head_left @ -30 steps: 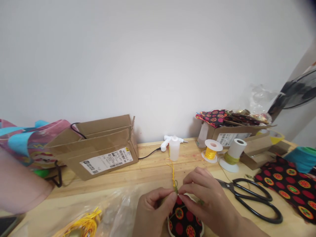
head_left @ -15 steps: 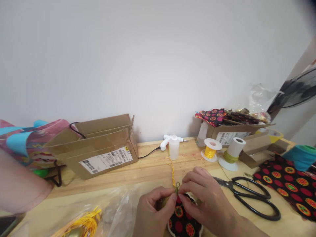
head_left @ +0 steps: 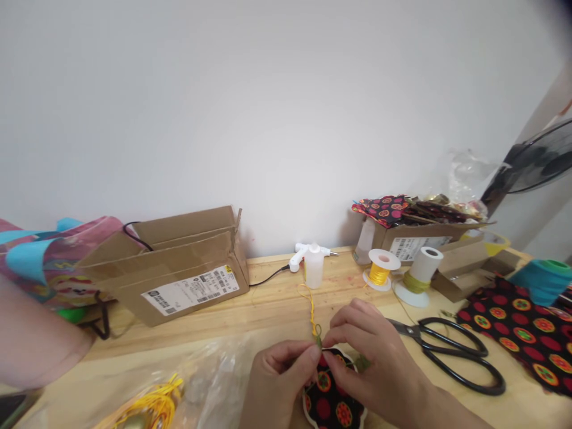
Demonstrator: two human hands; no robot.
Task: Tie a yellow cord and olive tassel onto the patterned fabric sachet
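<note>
Between thumb and fingers, my left hand [head_left: 286,375] pinches a green cord [head_left: 319,338] with a small loop standing up at its top. My right hand [head_left: 366,351] is closed on the same cord from the other side, fingertips nearly meeting the left ones. Below both hands lies a black fabric piece [head_left: 333,399] with red and orange flower dots and a pale edge, partly covered by the fingers. A twisted yellow cord [head_left: 311,310] runs from beside the white bottle [head_left: 314,268] down to the fingertips. Black-handled scissors [head_left: 451,351] lie just right of my right hand.
Spools of yellow cord [head_left: 379,271] and green cord [head_left: 415,280] stand behind. Cardboard boxes [head_left: 187,268] and a white glue gun [head_left: 299,259] sit along the wall. Left front lies a plastic bag [head_left: 214,381] with yellow cords [head_left: 152,405]; patterned cloth [head_left: 513,333] is at right. Another person's arm [head_left: 36,339] reaches in left.
The fingers have shifted slightly on the green cord, and its loop now stands a little higher above them. The rest of the view has barely moved.
</note>
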